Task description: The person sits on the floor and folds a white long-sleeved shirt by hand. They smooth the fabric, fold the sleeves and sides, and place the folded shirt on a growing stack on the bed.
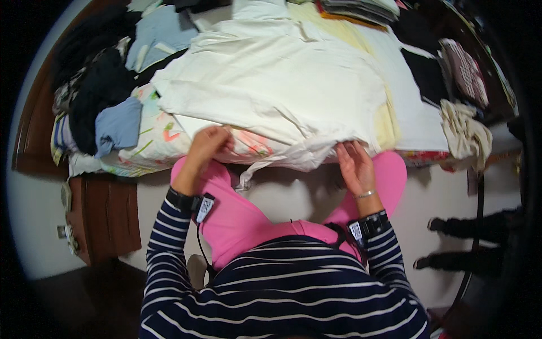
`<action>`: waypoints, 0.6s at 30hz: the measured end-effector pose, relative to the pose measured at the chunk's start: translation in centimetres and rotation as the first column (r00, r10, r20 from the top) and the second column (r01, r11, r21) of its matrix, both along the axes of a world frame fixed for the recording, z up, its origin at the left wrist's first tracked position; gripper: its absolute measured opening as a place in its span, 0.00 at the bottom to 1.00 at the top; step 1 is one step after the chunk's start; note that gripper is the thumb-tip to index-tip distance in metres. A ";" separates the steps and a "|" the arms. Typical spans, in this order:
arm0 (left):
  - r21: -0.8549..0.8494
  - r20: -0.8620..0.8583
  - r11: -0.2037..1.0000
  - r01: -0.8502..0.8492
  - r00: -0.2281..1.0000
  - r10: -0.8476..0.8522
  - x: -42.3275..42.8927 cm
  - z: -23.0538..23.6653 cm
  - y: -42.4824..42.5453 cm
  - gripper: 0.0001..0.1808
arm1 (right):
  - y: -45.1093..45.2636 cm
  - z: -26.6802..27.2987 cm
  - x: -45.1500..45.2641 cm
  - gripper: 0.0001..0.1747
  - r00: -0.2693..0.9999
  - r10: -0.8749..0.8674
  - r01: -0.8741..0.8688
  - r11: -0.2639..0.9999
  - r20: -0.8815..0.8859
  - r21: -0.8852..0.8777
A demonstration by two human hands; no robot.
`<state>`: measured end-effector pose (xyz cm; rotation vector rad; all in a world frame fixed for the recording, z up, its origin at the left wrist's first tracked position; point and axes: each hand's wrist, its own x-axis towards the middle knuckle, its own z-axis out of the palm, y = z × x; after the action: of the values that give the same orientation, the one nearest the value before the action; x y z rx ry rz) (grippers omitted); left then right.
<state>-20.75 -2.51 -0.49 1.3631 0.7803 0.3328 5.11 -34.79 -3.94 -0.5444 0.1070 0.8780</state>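
Observation:
A white long-sleeved garment (271, 72) lies spread over the bed in front of me, wrinkled near its lower right side. One twisted white sleeve (271, 159) droops over the bed's near edge between my knees. Just below the garment's lower left edge is my left hand (211, 142), its fingers curled; whether cloth is pinched in them is unclear. My right hand (357, 165) has its palm partly turned up and its fingers extended, with the fingertips touching the bunched white cloth at the lower right.
Floral bedding (165, 131) shows under the garment. A folded blue cloth (120, 125) and dark clothes (101, 93) lie left. Stacked folded garments (360, 12) stand at the back. A beige cloth (465, 131) hangs at the right edge. Another person's legs (470, 241) are at right.

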 end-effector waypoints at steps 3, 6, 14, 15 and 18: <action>0.015 -0.201 0.936 0.351 0.918 -0.341 1.7 -1.3 -4.7 0.22 | 0.0 0.5 -0.2 0.07 1.000 0.011 -0.011 1.000 0.006 -0.020; 0.198 -0.314 0.820 0.538 0.827 -0.467 3.4 -3.9 -8.0 0.39 | -0.3 1.5 -0.4 0.05 0.996 0.049 -0.049 0.999 0.069 -0.013; 0.313 -0.408 0.647 0.695 0.714 -0.569 7.4 -11.6 -10.8 0.37 | 0.5 2.9 -0.2 0.03 0.983 0.038 -0.038 0.999 0.178 -0.005; 0.148 -0.315 0.686 0.712 0.692 -0.650 7.8 -12.3 -10.8 0.24 | 0.7 2.7 0.0 0.03 0.984 0.015 -0.010 0.999 0.179 -0.031; -0.039 -0.029 0.754 0.655 0.754 -0.657 7.9 -13.4 -11.2 0.08 | 1.1 2.1 0.8 0.05 0.979 -0.024 0.034 0.998 0.202 -0.049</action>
<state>-12.83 -13.68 -13.90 1.5307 0.2885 -0.2692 5.88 -33.69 -1.88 -0.6763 -0.0469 0.7888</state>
